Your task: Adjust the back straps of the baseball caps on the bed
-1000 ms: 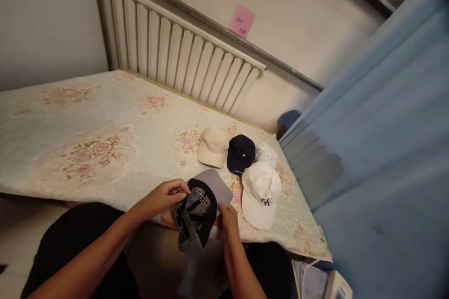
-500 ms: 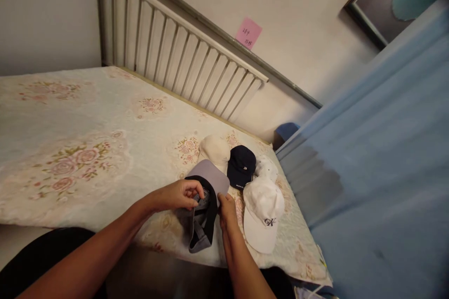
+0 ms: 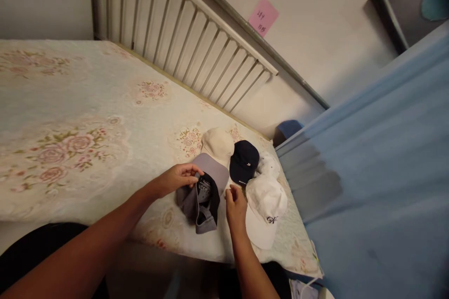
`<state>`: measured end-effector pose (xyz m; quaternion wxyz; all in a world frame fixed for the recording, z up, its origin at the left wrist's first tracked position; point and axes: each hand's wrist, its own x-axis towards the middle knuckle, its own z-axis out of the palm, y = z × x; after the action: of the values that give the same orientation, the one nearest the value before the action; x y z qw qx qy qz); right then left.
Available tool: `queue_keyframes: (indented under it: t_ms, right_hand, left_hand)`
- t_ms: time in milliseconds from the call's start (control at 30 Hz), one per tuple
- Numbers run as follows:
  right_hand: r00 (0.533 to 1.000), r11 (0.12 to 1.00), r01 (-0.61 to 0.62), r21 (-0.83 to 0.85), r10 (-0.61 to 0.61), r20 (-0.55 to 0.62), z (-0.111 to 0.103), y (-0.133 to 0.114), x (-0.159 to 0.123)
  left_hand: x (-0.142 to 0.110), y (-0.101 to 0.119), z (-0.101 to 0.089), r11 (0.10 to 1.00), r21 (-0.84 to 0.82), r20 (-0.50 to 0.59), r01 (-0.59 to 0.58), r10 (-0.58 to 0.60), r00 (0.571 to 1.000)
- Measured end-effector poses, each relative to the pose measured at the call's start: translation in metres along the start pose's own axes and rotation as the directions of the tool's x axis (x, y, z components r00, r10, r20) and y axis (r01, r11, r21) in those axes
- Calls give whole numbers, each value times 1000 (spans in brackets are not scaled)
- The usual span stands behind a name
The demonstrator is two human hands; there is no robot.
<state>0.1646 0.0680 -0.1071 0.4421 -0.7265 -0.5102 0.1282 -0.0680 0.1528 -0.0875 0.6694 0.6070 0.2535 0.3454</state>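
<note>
A grey baseball cap (image 3: 206, 215) lies tipped over near the bed's front edge, its inside and back strap facing me, its lilac-grey brim pointing away. My left hand (image 3: 180, 177) pinches the cap's rim on the left, beside the brim. Just right of the brim is my right hand (image 3: 235, 203), fingers curled, apart from the cap, with nothing visible in it. Behind the grey cap sit a cream cap (image 3: 218, 144) and a navy cap (image 3: 244, 161). To the right, a white cap with black letters (image 3: 266, 201) partly covers another white cap (image 3: 269, 164).
The floral bedspread (image 3: 84, 98) spreads away to the left. A slatted white headboard (image 3: 189, 32) runs along the wall behind it. A blue curtain (image 3: 379, 149) hangs at the right. A pink note (image 3: 263, 16) is on the wall.
My right hand has let go of the grey cap's brim and moved slightly right. My left hand has shifted from inside the cap to its rim. The view has tilted a little.
</note>
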Motion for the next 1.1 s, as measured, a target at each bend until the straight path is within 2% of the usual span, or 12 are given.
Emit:
queue_keyframes:
  t_ms: [33,100,200,267,367,500,567,733,867,967,1100]
  right_hand:
    - [998,998,64,-19,-64,23,-7,-8,-9]
    - [965,978,209,-21,-203,167,-17,-26,-27]
    - [924,969,246,-2,-234,301,-23,-46,-48]
    - [925,983,185,13,-178,336,-20,-52,-55]
    - [915,997,28,75,-55,399,-10,-50,-56]
    - [844,950,-231,209,89,528,6,-38,-56]
    - [836,912,-305,273,119,536,11,-33,-56]
    - [907,792,-343,506,140,396,10,-29,-54]
    - [922,696,-362,620,170,348,7,-33,-48]
    - [903,685,-412,601,218,370,11,-39,-42]
    - [878,731,-452,512,263,400,21,-49,-36]
  left_hand:
    - [1,-1,-1,1000,4,-6,-30,30,1000]
    - [2,-4,-3,993,22,-15,-120,120,993]
    - [4,-9,-5,977,61,7,-203,203,979]
    - [4,-11,-4,981,76,26,-176,174,984]
    - [3,-12,0,991,78,27,-113,112,993]
    - [3,-13,3,983,158,-6,-90,92,996]
    - [2,-13,3,977,190,-19,-94,100,995]
    - [-1,-17,1,979,170,23,-110,108,994]
    - [-4,-23,5,983,167,71,-74,62,995]
    - [-8,-26,9,969,213,94,-124,106,990]
    - [-11,-33,13,948,265,71,-178,165,984]
